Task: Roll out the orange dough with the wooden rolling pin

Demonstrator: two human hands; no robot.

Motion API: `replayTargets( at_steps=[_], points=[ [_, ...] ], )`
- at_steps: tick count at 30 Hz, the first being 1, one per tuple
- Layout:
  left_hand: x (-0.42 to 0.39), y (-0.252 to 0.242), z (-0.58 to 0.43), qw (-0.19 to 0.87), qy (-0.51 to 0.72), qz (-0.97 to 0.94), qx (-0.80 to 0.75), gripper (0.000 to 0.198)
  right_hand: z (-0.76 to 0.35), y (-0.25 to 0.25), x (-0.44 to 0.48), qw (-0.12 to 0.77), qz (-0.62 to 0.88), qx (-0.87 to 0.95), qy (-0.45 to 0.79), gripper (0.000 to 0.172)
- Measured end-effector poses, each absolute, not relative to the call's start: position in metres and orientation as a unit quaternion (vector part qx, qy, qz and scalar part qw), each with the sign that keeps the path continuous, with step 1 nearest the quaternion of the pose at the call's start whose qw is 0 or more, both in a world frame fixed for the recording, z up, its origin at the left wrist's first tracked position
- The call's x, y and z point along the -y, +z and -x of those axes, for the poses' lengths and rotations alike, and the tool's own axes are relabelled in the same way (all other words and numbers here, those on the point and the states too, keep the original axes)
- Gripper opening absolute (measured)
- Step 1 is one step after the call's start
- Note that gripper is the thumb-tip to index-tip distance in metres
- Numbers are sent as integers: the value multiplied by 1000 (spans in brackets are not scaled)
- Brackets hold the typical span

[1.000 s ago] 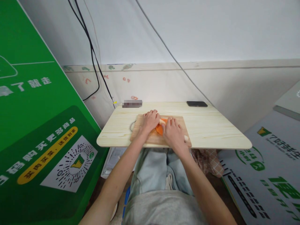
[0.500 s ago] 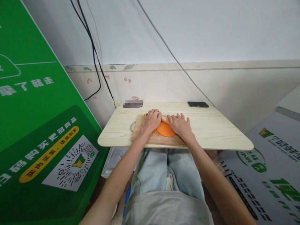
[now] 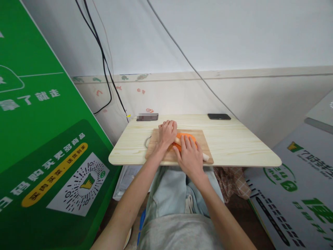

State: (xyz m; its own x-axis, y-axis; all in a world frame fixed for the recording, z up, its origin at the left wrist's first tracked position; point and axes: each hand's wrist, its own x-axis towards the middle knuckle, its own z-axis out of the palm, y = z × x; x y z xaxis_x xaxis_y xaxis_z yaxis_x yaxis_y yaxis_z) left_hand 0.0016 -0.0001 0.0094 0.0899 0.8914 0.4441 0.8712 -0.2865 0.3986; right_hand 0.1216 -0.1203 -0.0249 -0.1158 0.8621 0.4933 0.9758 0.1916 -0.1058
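Note:
A flat orange dough piece [image 3: 187,136] lies on a wooden cutting board [image 3: 201,137] on a pale wooden table [image 3: 234,146]. A light wooden rolling pin [image 3: 178,140] lies slantwise across the dough, with its right end [image 3: 205,157] near the board's front edge. My left hand [image 3: 167,132] is curled over the pin's left end. My right hand [image 3: 189,157] lies flat on the pin's middle, fingers stretched over the dough. Most of the pin is hidden under my hands.
A dark phone [image 3: 219,116] lies at the table's back right and a small blurred object [image 3: 147,117] at the back left. Cables [image 3: 104,62] hang down the wall. A green printed board [image 3: 39,146] leans at the left, and printed panels [image 3: 299,173] at the right.
The rolling pin came back toward me and turned slantwise. My right hand drew back from the far side of the dough to the near side. The left hand stayed in place.

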Motion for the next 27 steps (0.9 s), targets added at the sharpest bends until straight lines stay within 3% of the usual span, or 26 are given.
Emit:
replayTargets(
  at_steps=[7, 11, 21, 27],
  points=[
    [0, 10, -3, 18, 301, -741, -600, 36, -156, 9, 72, 134, 672, 721, -106, 69],
    [0, 10, -3, 30, 302, -743, -597, 36, -173, 23, 51, 76, 660, 742, -92, 59],
    [0, 9, -3, 8, 313, -735, -602, 35, -135, -27, 116, 217, 590, 768, -122, 74],
    [-3, 5, -4, 7, 289, -747, -599, 37, -149, -8, 88, 171, 633, 749, -95, 65]
  ],
)
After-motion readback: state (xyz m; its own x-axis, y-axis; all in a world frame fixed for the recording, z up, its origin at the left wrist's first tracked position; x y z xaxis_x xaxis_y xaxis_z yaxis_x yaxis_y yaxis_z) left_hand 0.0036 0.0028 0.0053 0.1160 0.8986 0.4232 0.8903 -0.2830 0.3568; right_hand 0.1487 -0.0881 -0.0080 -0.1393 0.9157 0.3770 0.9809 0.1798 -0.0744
